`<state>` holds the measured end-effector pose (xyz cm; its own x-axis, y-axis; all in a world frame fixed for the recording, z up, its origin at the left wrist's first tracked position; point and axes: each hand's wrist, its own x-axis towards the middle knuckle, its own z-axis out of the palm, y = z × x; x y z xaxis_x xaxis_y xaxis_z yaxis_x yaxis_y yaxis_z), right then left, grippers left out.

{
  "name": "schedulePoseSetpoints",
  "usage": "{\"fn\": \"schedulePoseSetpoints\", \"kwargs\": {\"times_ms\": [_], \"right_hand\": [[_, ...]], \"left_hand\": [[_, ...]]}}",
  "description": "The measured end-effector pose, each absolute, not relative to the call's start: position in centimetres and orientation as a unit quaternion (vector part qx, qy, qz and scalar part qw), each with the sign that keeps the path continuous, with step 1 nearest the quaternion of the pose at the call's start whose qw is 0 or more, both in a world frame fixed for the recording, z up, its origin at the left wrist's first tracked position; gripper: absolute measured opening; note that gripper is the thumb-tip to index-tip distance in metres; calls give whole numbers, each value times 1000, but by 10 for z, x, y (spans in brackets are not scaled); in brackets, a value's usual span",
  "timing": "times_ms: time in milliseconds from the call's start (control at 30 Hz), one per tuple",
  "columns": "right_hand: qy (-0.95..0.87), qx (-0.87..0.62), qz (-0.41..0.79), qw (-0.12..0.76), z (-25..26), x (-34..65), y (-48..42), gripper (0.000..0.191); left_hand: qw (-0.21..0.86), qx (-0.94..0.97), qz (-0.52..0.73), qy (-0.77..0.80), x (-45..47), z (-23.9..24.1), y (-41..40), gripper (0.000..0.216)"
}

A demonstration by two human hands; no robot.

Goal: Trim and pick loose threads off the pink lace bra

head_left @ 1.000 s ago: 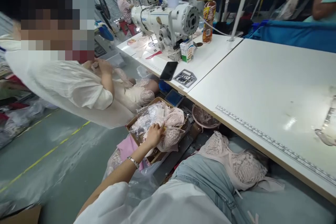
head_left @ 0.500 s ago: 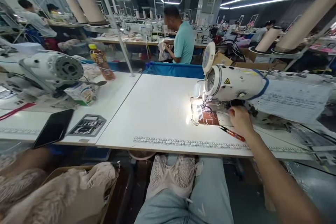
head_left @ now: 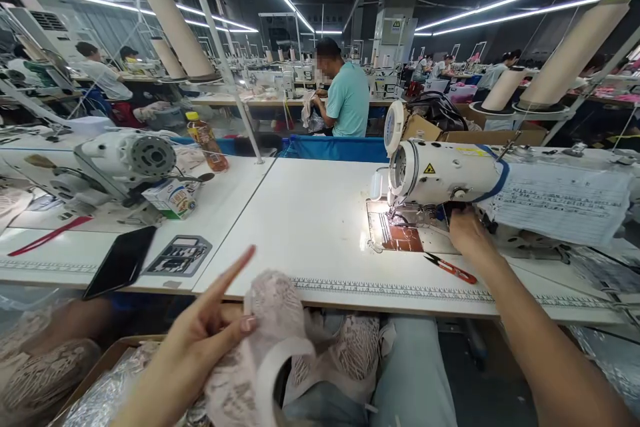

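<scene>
Left hand lifts a lace bra piece at the desk edge while the right hand reaches under the sewing machine head.

The left hand [head_left: 200, 337] pinches the pink lace bra piece [head_left: 265, 340] between thumb and middle finger, index finger stuck out straight and pointing up and to the right toward the desk [head_left: 310, 213]. The piece hangs low in front of the desk edge, above the lap; its long axis runs from upper left to lower right, the white-edged cup end drooping toward the jeans. More lace [head_left: 350, 347] lies on the lap just beside it. The right hand [head_left: 467, 233] rests against the underside of the white sewing machine [head_left: 445, 173], fingers tucked behind it, so whether it grips anything cannot be told. Red thread snips [head_left: 450, 268] lie on the desk just below that hand, pointing left and slightly up.
</scene>
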<state>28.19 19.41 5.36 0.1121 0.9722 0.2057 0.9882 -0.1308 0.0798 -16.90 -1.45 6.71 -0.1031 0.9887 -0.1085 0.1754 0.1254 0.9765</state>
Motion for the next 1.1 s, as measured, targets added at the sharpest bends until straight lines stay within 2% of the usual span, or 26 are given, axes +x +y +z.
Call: {"fn": "schedulePoseSetpoints", "kwargs": {"times_ms": [67, 133, 167, 200, 267, 333, 400, 467, 500, 567, 633, 700, 767, 867, 933, 1000, 1100], "right_hand": [[-676, -728, -97, 62, 50, 276, 151, 13], [-707, -696, -69, 103, 46, 262, 103, 18], [-738, -645, -33, 194, 45, 252, 78, 24], [-752, -593, -6, 288, 45, 242, 55, 28], [-752, -526, 52, 393, 47, 220, 13, 27], [-726, -498, 97, 464, 52, 201, -18, 22], [-709, -485, 122, 497, 57, 188, -38, 17], [-707, -486, 126, 498, 58, 180, -47, 16], [-713, -491, 121, 486, 57, 178, -49, 21], [-738, -501, 100, 440, 51, 177, -50, 43], [-777, -501, 61, 376, 43, 180, -47, 55], [-809, -493, 21, 321, 34, 187, -42, 41], [-821, -491, -15, 292, 28, 194, -38, 25], [-820, -491, -31, 291, 29, 201, -32, 29], [-832, -468, 18, 298, 34, 202, -29, 28], [-839, -440, 118, 298, 40, 202, -27, 29], [-822, -428, 240, 289, 46, 208, -25, 47]], "left_hand": [[537, 533, 409, 510, -142, 63, -9, 43], [536, 625, 374, 428, -117, 52, -4, 38], [480, 684, 376, 401, -105, 46, -1, 36], [366, 743, 407, 386, -93, 40, 1, 36], [92, 816, 455, 345, -73, 32, 6, 40], [-116, 827, 453, 311, -57, 31, 9, 35], [-206, 827, 415, 320, -45, 37, 11, 22], [-226, 830, 359, 362, -33, 44, 11, 20], [-224, 836, 332, 374, -28, 46, 11, 23], [-187, 863, 294, 365, -18, 45, 12, 24], [-90, 900, 265, 335, -10, 39, 13, 19], [63, 911, 231, 336, -4, 31, 15, 13], [263, 868, 209, 366, -1, 24, 17, 15], [550, 720, 224, 359, 3, 20, 18, 45], [671, 629, 239, 311, 5, 20, 16, 57], [741, 565, 241, 271, 2, 20, 15, 58], [739, 572, 227, 275, -12, 14, 19, 50]]}}
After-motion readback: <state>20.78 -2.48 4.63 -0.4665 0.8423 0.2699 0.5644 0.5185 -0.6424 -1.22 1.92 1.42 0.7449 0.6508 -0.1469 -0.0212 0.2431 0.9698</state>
